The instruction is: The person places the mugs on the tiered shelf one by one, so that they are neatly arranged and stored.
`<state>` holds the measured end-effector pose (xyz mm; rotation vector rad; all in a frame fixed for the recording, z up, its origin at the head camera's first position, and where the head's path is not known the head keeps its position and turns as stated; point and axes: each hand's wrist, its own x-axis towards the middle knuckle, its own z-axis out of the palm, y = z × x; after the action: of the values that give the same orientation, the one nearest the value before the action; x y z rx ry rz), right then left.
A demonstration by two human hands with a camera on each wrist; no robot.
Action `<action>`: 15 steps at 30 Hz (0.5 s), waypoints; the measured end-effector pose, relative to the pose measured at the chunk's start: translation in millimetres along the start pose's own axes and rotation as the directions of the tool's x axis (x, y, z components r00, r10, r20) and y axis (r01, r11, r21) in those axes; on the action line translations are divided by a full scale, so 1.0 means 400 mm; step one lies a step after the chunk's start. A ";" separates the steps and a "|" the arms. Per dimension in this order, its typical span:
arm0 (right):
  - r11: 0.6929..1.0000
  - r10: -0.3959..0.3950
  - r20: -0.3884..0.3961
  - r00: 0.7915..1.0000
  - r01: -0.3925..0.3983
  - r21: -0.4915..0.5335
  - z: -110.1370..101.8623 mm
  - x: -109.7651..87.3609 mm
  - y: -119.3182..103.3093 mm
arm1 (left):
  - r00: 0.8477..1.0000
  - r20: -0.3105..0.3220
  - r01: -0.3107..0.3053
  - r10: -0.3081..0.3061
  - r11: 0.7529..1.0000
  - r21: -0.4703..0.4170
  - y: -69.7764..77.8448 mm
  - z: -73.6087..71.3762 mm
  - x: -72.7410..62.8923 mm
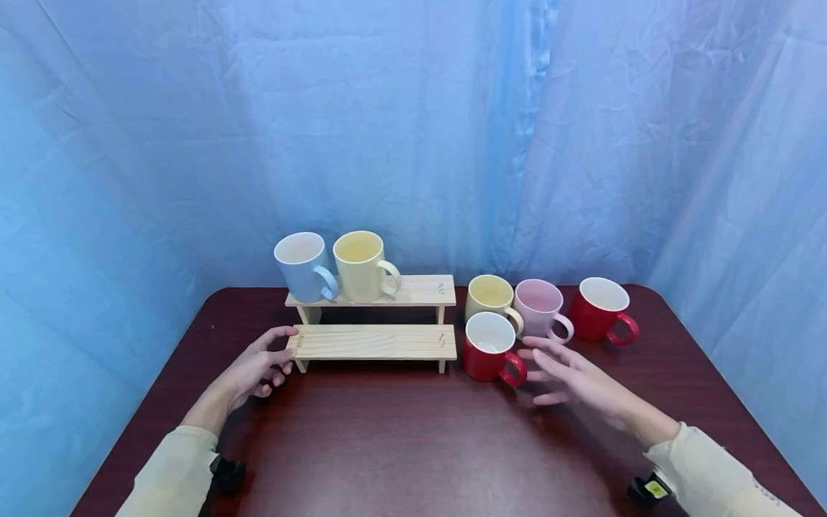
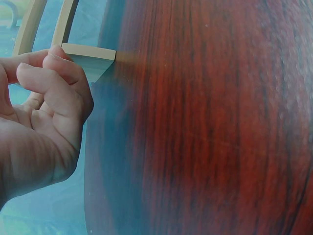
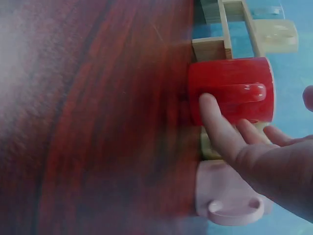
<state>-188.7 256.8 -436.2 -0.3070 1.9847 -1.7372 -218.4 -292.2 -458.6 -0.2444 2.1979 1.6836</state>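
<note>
My left hand [image 1: 253, 370] holds the left end of the lower step of a two-tier wooden rack [image 1: 375, 341], index finger at the back corner and thumb near the front; the other fingers curl loosely. In the left wrist view, the fingers meet the end of the rack [image 2: 90, 51]. My right hand [image 1: 578, 377] has its fingers spread beside the handle of a red mug [image 1: 481, 362], with nothing in its grasp. This mug stands upright just right of the rack, handle to the right. In the right wrist view, a fingertip overlaps the red mug [image 3: 230, 78] below its handle.
A light blue mug [image 1: 302, 269] and a yellow mug [image 1: 358, 269] stand on the upper step. Behind the front red mug are another yellow mug [image 1: 489, 293] and a pink mug [image 1: 538, 309]. Another red mug [image 1: 597, 312] stands farther right. Blue curtains [image 1: 388, 129] surround the dark table [image 1: 400, 445].
</note>
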 end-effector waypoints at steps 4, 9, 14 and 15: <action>0.997 0.038 0.042 0.998 -0.040 0.069 0.001 0.002 0.019 | 1.000 0.000 0.000 0.000 1.000 -0.005 -0.003 0.002 0.001; 0.991 0.076 0.059 0.995 -0.082 0.109 -0.001 0.008 0.033 | 1.000 0.000 0.001 -0.001 1.000 -0.004 -0.004 0.003 0.004; 0.988 0.080 0.082 0.993 -0.090 0.126 0.004 0.020 0.043 | 1.000 -0.002 -0.002 0.002 1.000 -0.009 -0.004 0.000 0.004; 0.988 0.079 0.082 0.993 -0.089 0.126 0.006 0.023 0.044 | 1.000 0.000 -0.004 0.004 1.000 -0.010 -0.004 0.000 0.004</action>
<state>-193.1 253.3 -455.5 -0.2391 1.7959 -1.7639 -219.4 -292.6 -460.5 -0.2420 2.1917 1.6971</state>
